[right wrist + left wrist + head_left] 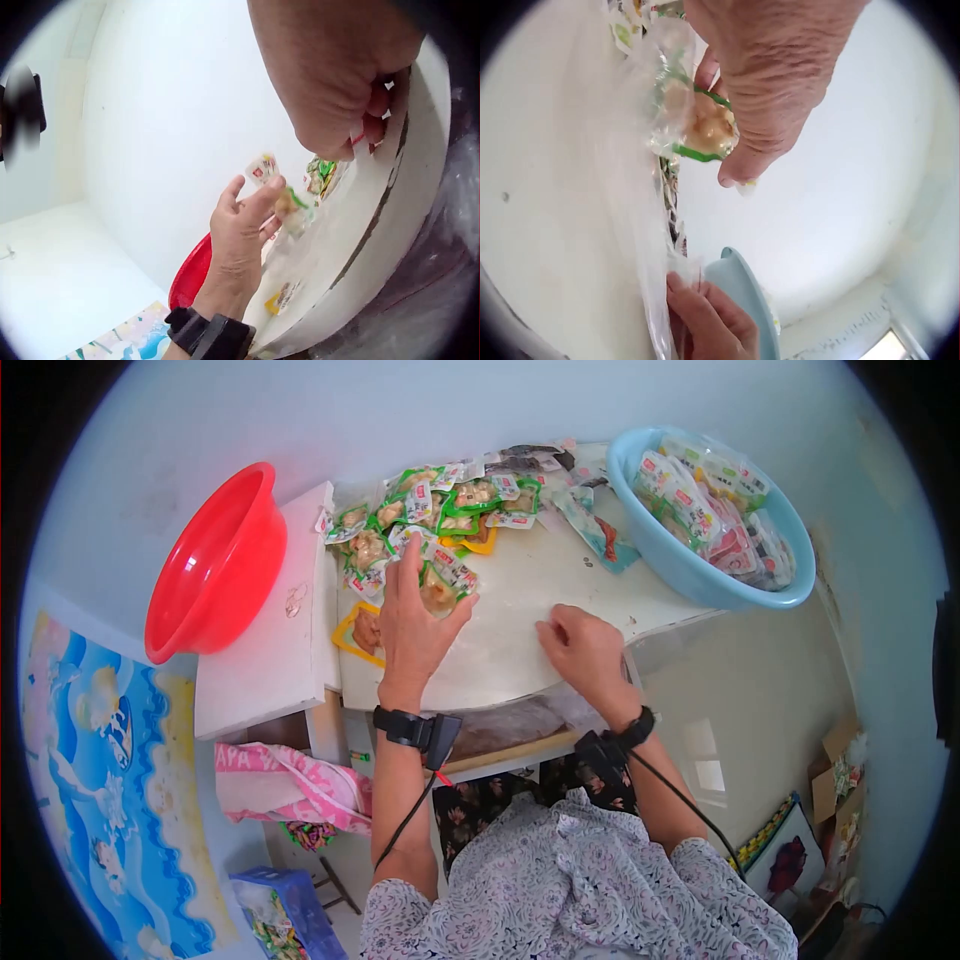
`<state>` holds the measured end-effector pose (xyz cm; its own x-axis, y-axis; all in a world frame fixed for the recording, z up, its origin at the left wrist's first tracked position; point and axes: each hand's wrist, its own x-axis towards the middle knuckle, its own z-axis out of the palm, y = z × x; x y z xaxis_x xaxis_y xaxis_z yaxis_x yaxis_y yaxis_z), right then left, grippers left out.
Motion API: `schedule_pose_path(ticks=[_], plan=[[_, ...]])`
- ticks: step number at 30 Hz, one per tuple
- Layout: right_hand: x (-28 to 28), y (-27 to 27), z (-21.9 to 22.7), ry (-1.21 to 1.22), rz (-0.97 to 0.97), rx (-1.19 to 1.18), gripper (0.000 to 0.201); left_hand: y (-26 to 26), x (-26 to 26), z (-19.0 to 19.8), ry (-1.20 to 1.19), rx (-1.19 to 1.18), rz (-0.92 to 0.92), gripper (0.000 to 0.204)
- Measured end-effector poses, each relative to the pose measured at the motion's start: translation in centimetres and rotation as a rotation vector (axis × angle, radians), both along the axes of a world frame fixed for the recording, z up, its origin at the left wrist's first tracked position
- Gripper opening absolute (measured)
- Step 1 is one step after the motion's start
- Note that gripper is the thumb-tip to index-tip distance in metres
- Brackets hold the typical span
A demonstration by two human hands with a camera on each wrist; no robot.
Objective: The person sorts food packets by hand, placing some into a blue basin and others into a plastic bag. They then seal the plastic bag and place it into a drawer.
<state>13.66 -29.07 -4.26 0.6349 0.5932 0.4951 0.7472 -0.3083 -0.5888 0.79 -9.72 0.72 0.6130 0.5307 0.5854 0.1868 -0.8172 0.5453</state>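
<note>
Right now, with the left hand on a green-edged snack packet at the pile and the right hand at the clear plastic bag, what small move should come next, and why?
Probably lift the green-edged snack packet clear of the pile of packets and bring it toward the clear plastic bag. The left hand already pinches it, while the right hand grips the bag's edge on the white tabletop.

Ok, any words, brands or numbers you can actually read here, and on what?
"APA": pink letters on the pink cloth hanging under the white table, cut off at the left.
Snack packets in the pile: red label patches, print too small.
Packets in the blue basin: labels too small and blurred.
</note>
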Motion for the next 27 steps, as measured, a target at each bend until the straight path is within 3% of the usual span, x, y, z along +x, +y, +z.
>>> schedule_pose_path(ticks=[3,4,7,10,12,13,14,16,19,22,25,27], plan=[[-0.7,1.3,0.1,0.031,0.051,-0.032,0.028,-0.9,0.8,0.5,-0.112,-0.061,-0.122,0.100],[-0.7,1.2,0.9,0.098,0.047,-0.141,0.027,-1.0,1.0,0.5,-0.114,-0.059,-0.152,0.100],[-0.7,0.8,1.3,0.265,-0.003,0.099,0.029,-1.6,0.9,0.5,-0.102,-0.045,-0.227,0.100],[-0.7,-0.8,3.6,0.184,-0.064,0.308,0.036,-2.7,0.5,1.4,-0.084,0.004,-0.323,0.100],[-1.3,-0.8,4.2,0.201,0.117,0.335,0.037,-4.5,0.5,1.9,-0.080,0.029,-0.451,0.098],[-1.2,-0.6,4.4,0.207,0.209,0.354,0.037,-5.0,0.5,2.2,-0.035,0.075,-0.456,0.098],[-0.6,-0.7,3.5,0.253,0.228,0.208,0.035,-5.4,0.7,2.6,0.007,0.124,-0.460,0.098],[-0.3,-0.4,3.3,0.505,0.235,0.332,0.030,-5.8,1.2,3.7,0.008,0.345,-0.428,0.095],[0.4,-0.5,2.2,0.708,0.204,0.510,0.024,-6.0,0.4,4.6,-0.007,0.377,-0.241,0.089],[1.1,-2.4,1.6,0.880,0.126,0.597,0.022,-6.6,-1.1,4.5,-0.059,0.280,-0.118,0.071],[1.2,-3.8,1.0,0.949,0.087,0.605,0.022,-9.8,-2.3,2.7,-0.054,-0.032,-0.123,0.045],[1.3,-4.2,0.3,0.943,0.086,0.629,0.022,-11.6,-1.4,0.5,-0.036,-0.060,-0.232,0.034]])
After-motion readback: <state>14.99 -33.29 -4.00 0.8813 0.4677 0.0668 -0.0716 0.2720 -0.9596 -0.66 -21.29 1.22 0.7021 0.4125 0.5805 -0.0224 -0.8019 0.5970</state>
